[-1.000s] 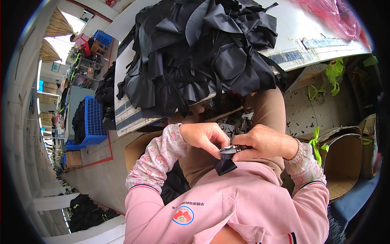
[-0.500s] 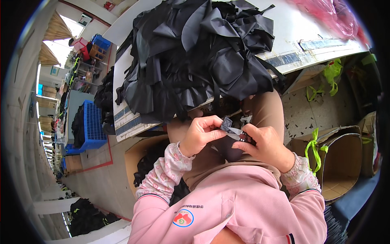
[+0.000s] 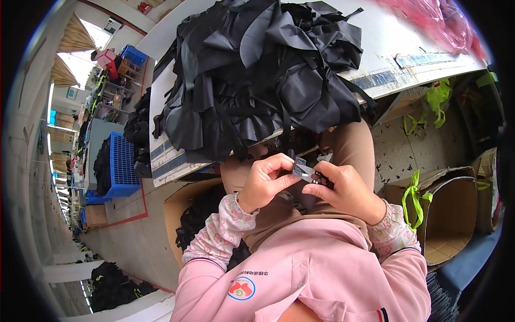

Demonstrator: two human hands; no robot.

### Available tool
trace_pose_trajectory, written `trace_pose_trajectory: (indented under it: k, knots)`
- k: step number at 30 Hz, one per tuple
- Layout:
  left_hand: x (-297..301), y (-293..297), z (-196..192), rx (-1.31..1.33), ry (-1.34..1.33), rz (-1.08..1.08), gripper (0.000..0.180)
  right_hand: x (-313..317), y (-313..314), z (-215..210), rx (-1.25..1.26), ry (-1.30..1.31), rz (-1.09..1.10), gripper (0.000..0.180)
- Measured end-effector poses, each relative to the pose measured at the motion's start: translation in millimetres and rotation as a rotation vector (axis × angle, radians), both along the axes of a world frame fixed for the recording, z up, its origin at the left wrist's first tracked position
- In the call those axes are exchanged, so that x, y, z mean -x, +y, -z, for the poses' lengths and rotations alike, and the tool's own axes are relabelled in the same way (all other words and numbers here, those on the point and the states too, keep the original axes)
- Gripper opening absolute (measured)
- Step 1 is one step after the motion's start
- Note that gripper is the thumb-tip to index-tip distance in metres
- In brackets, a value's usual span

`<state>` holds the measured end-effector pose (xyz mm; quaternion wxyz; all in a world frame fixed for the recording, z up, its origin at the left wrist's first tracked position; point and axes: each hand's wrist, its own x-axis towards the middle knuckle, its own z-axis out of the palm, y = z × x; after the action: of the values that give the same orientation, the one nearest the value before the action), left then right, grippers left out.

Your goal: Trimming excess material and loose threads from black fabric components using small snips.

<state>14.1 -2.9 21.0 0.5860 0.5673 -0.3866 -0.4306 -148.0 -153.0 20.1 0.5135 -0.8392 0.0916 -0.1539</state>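
In the head view, a small grey-and-black piece (image 3: 304, 172) is being held over the lap, just under the table edge (image 3: 177, 161); it is being pinched narrowly by the left hand (image 3: 265, 182) between thumb and fingers, and it is being gripped from the other side by the right hand (image 3: 346, 190), whose fingers are closed on it too (what kind of piece it is cannot be told, it is too small).

A slip is being judged as the main risk; the piece is being held only by fingertips, so a small pull to one side could be letting it fall into the lap or down toward the open cardboard box (image 3: 188, 214) below. The big heap of black fabric pieces (image 3: 257, 80) is hanging over the table edge just above the hands; a raised hand could be catching a loose strap and dragging pieces down.

Room is being limited above by this heap and the table; more open room is being left to the right, toward the floor and the second box (image 3: 456, 214).
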Motion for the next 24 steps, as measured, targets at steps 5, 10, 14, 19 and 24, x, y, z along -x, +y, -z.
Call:
trace_pose_trajectory:
  k: [5, 10, 14, 19, 24]
  knots:
    - [0.8, 1.6, 1.4, -0.006, 0.006, 0.027, 0.011, -0.8, -1.0, -4.7, 0.011, 0.028, -0.026, 0.035]
    - [3.3, 0.8, 2.6, -0.009, 0.003, 0.022, 0.013, -0.1, -0.2, -6.0, 0.099, -0.035, -0.003, 0.034]
    - [3.6, -1.8, 1.4, 0.003, -0.058, 0.021, 0.014, 2.4, -2.8, -6.7, 0.137, -0.004, 0.0, 0.033]
    - [-1.3, 2.2, -6.0, -0.035, -0.127, -0.028, 0.011, 3.3, -7.4, -6.2, 0.028, 0.037, -0.005, 0.034]
    - [-45.0, 60.9, -2.8, -0.246, -0.796, -0.022, 0.015, 7.0, -21.7, 8.8, 0.04, 0.081, 0.087, 0.035]
